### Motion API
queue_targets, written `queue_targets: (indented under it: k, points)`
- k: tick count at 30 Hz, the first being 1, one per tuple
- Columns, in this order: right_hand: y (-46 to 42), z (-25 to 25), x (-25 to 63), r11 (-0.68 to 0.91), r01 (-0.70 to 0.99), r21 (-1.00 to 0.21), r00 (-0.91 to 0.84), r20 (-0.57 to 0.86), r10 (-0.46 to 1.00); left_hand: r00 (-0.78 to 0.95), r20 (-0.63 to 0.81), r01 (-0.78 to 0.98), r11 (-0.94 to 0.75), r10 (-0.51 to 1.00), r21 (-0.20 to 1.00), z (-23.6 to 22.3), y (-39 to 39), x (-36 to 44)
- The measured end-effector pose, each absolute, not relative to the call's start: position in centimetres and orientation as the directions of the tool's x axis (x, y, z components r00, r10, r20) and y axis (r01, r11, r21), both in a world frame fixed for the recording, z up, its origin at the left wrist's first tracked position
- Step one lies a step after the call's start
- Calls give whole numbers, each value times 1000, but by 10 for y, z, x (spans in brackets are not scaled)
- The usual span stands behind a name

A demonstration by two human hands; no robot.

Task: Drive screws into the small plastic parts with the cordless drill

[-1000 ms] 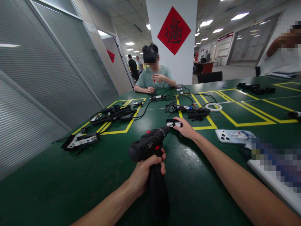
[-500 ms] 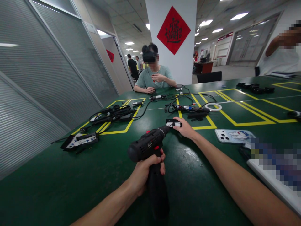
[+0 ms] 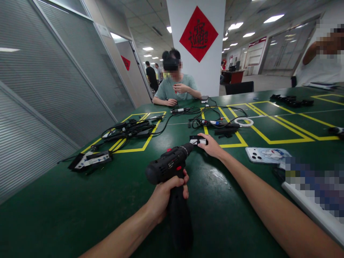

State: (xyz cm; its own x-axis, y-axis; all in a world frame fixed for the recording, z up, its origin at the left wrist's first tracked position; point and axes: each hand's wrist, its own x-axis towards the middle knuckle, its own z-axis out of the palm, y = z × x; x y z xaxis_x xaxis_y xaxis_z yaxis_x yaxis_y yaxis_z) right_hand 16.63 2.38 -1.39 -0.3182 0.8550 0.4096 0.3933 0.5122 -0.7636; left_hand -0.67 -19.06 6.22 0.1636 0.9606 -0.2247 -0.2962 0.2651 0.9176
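My left hand [image 3: 168, 193] is wrapped round the grip of a black cordless drill [image 3: 168, 165] with red buttons. The drill points forward and to the right, and its front end meets a small black-and-white block [image 3: 194, 139]. On the block's right side, my right hand [image 3: 212, 146] grips it with bent fingers against the green table. Part of the block is hidden by those fingers, and the contact between bit and block is too small to make out.
Black cables and adapters [image 3: 131, 129] lie left, near a black-and-white part [image 3: 92, 160]. More cables and a white ring [image 3: 244, 122] lie beyond my right hand. A phone [image 3: 266, 155] sits right. Across the table [image 3: 113, 204], a person [image 3: 176, 86] handles something small and red.
Almost nothing differs. My hands, the drill and the block keep their places; the view shifts very slightly.
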Motion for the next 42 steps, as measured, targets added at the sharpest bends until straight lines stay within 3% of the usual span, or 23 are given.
queue_targets:
  k: [42]
  points:
    - [22,-11,166,508,387,-770,-318,405,857,143,-252,-276,283,957,919,65,-191,-6]
